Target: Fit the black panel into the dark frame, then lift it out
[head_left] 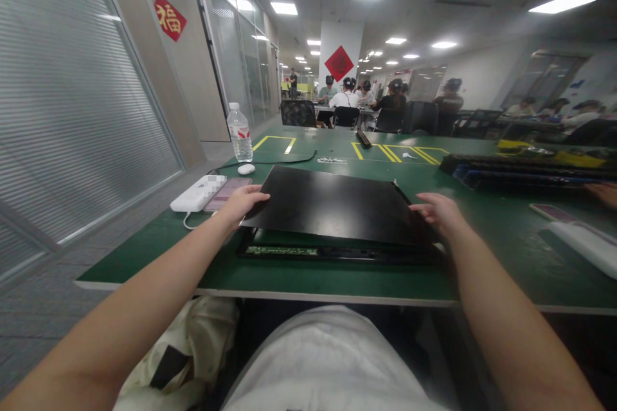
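A thin black flat panel [332,202] is tilted above a black frame [376,253] on the green table. A strip of green circuit board [282,250] shows inside the frame's near edge. My left hand [243,202] grips the panel's left edge, thumb on top and the other fingers partly hidden. On the opposite side, my right hand [439,213] has its fingers at the panel's right edge, with part of its grip hidden. Most of the frame's inside is covered by the panel.
On the left of the green table [159,250] are a water bottle [240,134], a white power bank [196,192], a phone [226,193] and a white case [246,169]. Dark strips [525,172] lie to the right, near another person's hand [602,193]. A white object [585,247] lies nearer.
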Tool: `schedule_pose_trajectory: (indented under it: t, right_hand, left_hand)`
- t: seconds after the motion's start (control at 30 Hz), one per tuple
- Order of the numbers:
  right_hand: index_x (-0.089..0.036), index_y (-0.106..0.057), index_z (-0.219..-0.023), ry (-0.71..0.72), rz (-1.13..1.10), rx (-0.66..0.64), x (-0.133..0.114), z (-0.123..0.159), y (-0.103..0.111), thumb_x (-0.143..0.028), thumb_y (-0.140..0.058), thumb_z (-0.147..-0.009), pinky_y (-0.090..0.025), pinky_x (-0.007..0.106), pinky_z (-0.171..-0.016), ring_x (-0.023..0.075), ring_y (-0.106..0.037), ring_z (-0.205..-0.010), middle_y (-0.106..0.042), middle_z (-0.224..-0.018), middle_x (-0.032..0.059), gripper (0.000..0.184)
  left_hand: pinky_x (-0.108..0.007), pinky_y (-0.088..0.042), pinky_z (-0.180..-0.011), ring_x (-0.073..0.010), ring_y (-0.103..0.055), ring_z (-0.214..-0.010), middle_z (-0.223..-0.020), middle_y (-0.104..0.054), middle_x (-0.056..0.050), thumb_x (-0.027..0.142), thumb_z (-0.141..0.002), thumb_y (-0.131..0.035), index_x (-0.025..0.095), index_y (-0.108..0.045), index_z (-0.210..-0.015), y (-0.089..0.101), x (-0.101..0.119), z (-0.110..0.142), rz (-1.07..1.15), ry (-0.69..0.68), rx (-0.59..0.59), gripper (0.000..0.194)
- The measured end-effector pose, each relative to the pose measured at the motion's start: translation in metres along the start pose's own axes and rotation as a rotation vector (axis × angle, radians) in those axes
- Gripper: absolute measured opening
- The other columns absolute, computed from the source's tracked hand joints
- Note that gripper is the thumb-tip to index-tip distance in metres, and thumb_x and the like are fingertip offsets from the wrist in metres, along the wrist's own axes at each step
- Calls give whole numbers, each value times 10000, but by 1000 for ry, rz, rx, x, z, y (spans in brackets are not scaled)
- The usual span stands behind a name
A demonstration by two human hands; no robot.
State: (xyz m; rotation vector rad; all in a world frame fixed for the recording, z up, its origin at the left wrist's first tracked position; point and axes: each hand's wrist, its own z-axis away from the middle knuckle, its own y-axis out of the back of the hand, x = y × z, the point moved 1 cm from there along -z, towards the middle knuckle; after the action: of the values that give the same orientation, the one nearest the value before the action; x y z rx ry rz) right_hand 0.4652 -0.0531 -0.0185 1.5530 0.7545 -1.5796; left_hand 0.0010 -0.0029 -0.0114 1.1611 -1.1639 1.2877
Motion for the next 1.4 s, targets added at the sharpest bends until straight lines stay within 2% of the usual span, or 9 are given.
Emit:
schedule_pose_trajectory:
  t: [0.23,0.53,0.7,0.93,1.17,1.4]
  right_hand:
    - [-169,-586,-849,31,32,10,2,-1,0,-184,-630,-804,-235,157,-330,72,-388,-381,-691,-592,88,65]
    - [-170,-615,-789,85,139,57,2,-1,1,-197,-637,-758,-259,184,-354,82,-392,-394,-680,-582,76,46]
    - [-170,-653,-809,129,209,71,8,-6,2,-230,-664,-714,-317,209,-392,98,-435,-425,-699,-623,65,113]
    - [-182,-705,-830,185,367,86,16,-14,7,-309,-677,-698,-437,260,-522,166,-586,-572,-744,-723,80,186]
    - [-201,-724,-850,212,522,97,16,-17,8,-327,-657,-720,-461,281,-580,189,-630,-645,-755,-768,68,193]
    - [-209,-730,-839,235,651,102,7,-6,4,-270,-633,-744,-471,294,-646,218,-677,-755,-754,-768,60,149]
  left_hand:
    - [-295,-475,-570,-202,-655,-608,-677,-728,-23,245,-426,-861,176,-671,-786,-2,0,1,-68,-48,10,413]
    - [-272,-488,-584,-175,-651,-624,-697,-711,-10,176,-490,-807,172,-640,-824,-5,0,3,8,-30,-4,373]
    - [-267,-503,-605,-178,-667,-650,-716,-724,-23,154,-490,-781,169,-661,-826,-4,0,2,39,-8,-19,357]
    - [-322,-539,-681,-231,-706,-745,-766,-747,-43,167,-481,-795,176,-695,-848,-3,1,2,18,0,-46,380]
    - [-361,-555,-694,-258,-721,-748,-812,-767,-62,188,-474,-820,172,-719,-881,-3,1,3,1,7,-73,420]
    - [-360,-529,-769,-263,-711,-822,-828,-763,-64,227,-435,-855,156,-720,-896,-2,-3,1,-54,-29,-66,486]
